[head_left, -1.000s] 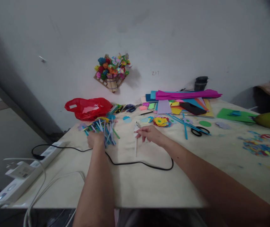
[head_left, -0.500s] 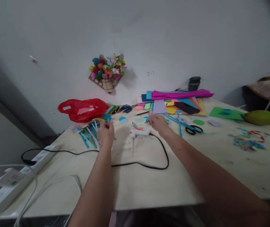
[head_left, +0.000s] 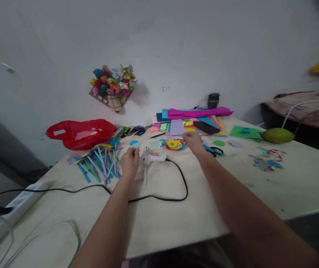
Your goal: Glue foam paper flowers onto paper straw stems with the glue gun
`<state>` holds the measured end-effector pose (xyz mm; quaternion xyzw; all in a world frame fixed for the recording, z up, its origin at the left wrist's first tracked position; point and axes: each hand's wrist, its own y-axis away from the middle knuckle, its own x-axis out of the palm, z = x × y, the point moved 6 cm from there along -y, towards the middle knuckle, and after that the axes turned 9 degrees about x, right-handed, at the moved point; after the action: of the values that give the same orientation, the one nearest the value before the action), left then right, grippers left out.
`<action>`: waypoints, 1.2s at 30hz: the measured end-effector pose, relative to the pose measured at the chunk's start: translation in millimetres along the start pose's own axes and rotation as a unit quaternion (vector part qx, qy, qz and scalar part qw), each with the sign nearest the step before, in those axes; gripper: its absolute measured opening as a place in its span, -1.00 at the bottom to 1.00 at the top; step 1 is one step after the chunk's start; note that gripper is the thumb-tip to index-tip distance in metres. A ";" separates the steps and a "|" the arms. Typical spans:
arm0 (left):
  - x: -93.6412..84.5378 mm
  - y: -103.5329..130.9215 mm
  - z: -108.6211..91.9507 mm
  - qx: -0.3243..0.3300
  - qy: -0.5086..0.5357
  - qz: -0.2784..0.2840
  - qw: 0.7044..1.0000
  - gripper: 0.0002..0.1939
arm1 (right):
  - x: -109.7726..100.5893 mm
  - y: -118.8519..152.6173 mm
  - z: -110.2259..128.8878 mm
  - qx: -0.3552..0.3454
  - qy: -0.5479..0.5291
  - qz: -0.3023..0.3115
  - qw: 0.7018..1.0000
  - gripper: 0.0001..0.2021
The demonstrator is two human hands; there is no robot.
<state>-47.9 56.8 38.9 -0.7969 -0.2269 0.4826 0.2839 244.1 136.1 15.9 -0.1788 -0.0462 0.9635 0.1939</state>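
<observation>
- I am watching through the head view as the white plastic glue gun [head_left: 156, 159] is lying between the hands, its smooth handle pointing right and a slim, pale stick [head_left: 145, 179] jutting toward the near edge.
- Its black rubbery cord [head_left: 186, 189] is looping over the pale, faintly creased tabletop [head_left: 162, 223].
- Thin, straight strips [head_left: 94, 166] in blue, green and lilac are fanning out loosely, left of the left hand [head_left: 129, 162].
- Scalloped, flower-shaped cutouts [head_left: 173, 144], flat and matte, are sitting in a yellow-topped pile just left of the right hand [head_left: 193, 143].
- Black-handled scissors [head_left: 218, 150] are lying just right of that hand.
- Beyond, I am seeing a shiny, crumpled red plastic bag [head_left: 84, 132] and a folded magenta sheet [head_left: 200, 112] topping stacked coloured sheets.
- Both forearms are stretching forward; the left hand is hanging beside the gun, its fingers bunching narrowly.
- The right hand is bending inward, fingertips drawing close; I am not able to tell whether either grip is holding anything.
</observation>
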 end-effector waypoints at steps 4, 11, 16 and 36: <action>3.6 0.9 -0.6 -0.008 0.022 0.012 1.000 -0.76 | -0.7 1.7 -3.4 -0.008 0.169 -0.014 0.986 -0.73; 11.1 4.1 -3.8 0.003 0.033 0.044 0.998 -0.76 | 6.5 7.9 -1.4 -0.053 0.344 -0.004 0.937 -0.69; 13.2 4.6 -8.5 0.035 0.040 0.054 0.997 -0.77 | 21.0 15.6 2.2 -0.110 0.393 0.036 0.912 -0.64; 22.2 9.8 -17.8 0.074 0.017 0.130 0.989 -0.75 | 48.7 28.1 -6.7 -0.174 0.440 0.079 0.877 -0.44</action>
<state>-21.5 59.6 24.7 -0.8047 -0.0804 0.5169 0.2809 194.5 129.3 -10.7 -0.6186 -0.1091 0.7737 0.0827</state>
